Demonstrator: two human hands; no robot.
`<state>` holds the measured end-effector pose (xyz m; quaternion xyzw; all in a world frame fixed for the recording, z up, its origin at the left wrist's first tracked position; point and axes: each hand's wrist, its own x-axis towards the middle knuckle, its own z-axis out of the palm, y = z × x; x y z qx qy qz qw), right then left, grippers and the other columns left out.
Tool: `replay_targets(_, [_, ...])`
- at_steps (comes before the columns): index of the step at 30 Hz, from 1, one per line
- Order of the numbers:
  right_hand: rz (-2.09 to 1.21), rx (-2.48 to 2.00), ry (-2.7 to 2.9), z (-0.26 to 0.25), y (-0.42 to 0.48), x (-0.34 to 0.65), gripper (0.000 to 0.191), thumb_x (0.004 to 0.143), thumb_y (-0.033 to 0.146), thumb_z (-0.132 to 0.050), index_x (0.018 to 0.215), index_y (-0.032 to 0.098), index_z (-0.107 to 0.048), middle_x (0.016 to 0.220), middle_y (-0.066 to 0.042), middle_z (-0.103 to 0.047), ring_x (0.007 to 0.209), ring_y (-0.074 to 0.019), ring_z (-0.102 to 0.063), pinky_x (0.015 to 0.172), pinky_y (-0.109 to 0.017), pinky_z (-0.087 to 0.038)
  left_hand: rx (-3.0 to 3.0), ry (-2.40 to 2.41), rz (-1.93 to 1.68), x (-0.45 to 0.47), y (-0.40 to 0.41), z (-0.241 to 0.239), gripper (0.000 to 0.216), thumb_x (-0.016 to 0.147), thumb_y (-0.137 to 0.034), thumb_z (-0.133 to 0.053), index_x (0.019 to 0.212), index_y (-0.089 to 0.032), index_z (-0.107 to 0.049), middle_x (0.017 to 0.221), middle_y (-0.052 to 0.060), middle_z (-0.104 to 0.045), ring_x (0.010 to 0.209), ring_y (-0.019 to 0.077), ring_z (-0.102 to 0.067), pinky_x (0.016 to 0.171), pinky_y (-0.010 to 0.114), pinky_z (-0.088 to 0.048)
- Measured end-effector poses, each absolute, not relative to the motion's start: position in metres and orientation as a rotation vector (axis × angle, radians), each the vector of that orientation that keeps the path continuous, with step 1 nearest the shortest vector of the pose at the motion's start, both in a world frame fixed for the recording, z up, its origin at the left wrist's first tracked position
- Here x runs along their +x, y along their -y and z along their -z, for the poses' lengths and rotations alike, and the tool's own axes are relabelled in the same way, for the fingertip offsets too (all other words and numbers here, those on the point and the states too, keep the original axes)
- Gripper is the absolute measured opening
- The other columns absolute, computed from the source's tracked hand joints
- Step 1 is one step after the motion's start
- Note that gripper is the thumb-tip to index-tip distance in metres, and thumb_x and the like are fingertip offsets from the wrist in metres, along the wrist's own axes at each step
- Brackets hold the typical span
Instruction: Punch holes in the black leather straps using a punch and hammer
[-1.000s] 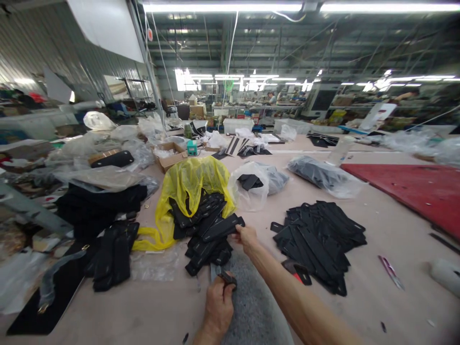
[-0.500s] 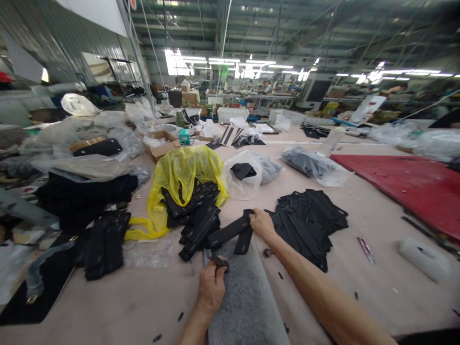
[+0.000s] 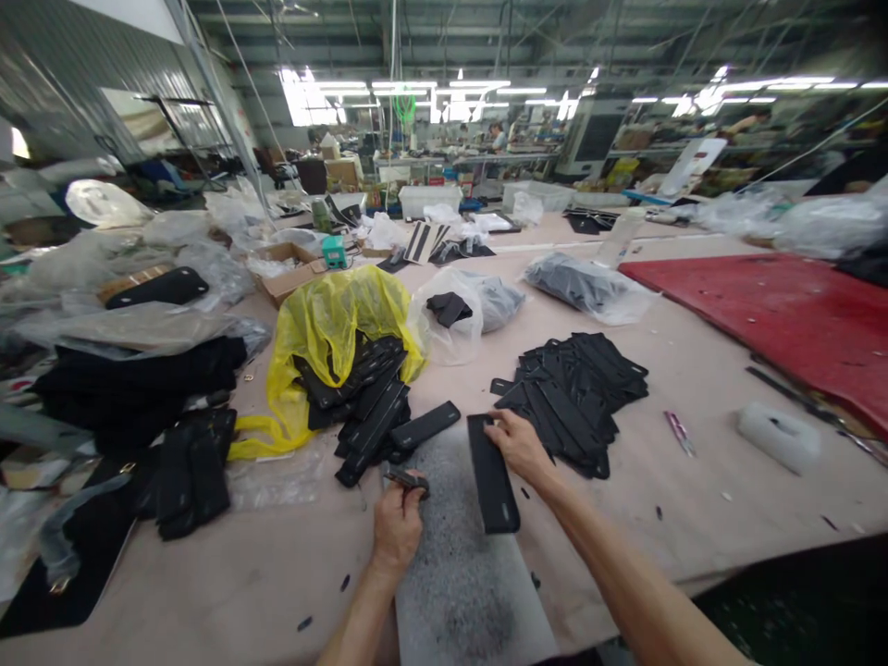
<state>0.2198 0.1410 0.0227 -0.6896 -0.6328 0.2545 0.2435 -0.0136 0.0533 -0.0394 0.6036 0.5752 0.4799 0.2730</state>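
My right hand point(image 3: 520, 446) pinches the upper end of a flat black strip point(image 3: 494, 481) with a small pale mark near its lower end. That strip is over the right edge of a long grey board point(image 3: 450, 583). My left hand point(image 3: 398, 532) is closed around a small dark tool point(image 3: 409, 481) whose kind I cannot make out, at the board's left edge. A lone black strip point(image 3: 425, 425) lies past the board's far end, beside a heap of similar strips point(image 3: 375, 430) that spills from a yellow bag point(image 3: 339, 301). Right of my right hand is another strip pile point(image 3: 573, 398).
Purple-handled snips point(image 3: 678, 433) and a clear plastic roll point(image 3: 778, 437) lie at the right, before a red board point(image 3: 770, 314). Clear bags point(image 3: 589, 289) stand farther back. Black pieces and plastic point(image 3: 173, 342) crowd the left side. People work far behind.
My right hand now holds a single strip, turned lengthwise over the board; the slanting strip by its fingers now lies alone near the heap. My left hand still grips the tool. The view has shifted.
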Motion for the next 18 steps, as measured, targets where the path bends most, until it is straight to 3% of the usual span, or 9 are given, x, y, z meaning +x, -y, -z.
replay_targets(3, [-0.786,-1.800,1.839,-0.009,-0.105,0.192,0.025,0.087,0.026,-0.054,0.109,0.019,-0.062,0.067,0.001,-0.064,0.064,-0.0161,-0.061,0.061,-0.023,-0.041,1.599,-1.573,-1.290,-0.014,-0.052,0.035,0.023,0.087,-0.027,-0.051,0.097,-0.018,-0.070,0.095,0.007,-0.074,0.092,0.0244,-0.069,0.085,0.039,-0.057])
replay_targets(9, [-0.676,-1.834,1.912,0.002,-0.063,0.158,0.030,0.092,0.024,-0.050,0.121,0.019,-0.057,0.095,-0.009,-0.069,0.084,-0.0235,-0.065,0.072,-0.030,-0.042,1.526,-1.638,-1.297,-0.015,-0.053,0.033,0.025,0.089,-0.034,-0.053,0.096,-0.019,-0.071,0.096,0.008,-0.073,0.093,0.0255,-0.068,0.086,0.041,-0.056])
replay_targets(14, [-0.654,-1.958,1.930,0.000,-0.064,0.160,0.033,0.096,0.027,-0.046,0.127,0.019,-0.053,0.086,-0.007,-0.070,0.084,-0.0240,-0.067,0.073,-0.030,-0.044,1.513,-1.658,-1.290,-0.015,-0.054,0.035,0.026,0.089,-0.036,-0.053,0.095,-0.019,-0.071,0.095,0.008,-0.073,0.092,0.0255,-0.068,0.084,0.041,-0.056])
replay_targets(18, [-0.546,-2.035,1.937,-0.003,-0.067,0.152,0.039,0.096,0.026,-0.046,0.133,0.017,-0.050,0.092,-0.012,-0.070,0.086,-0.0278,-0.065,0.075,-0.035,-0.044,1.530,-1.651,-1.287,-0.014,-0.055,0.034,0.024,0.088,-0.036,-0.054,0.094,-0.019,-0.071,0.094,0.007,-0.073,0.091,0.0250,-0.068,0.084,0.040,-0.056])
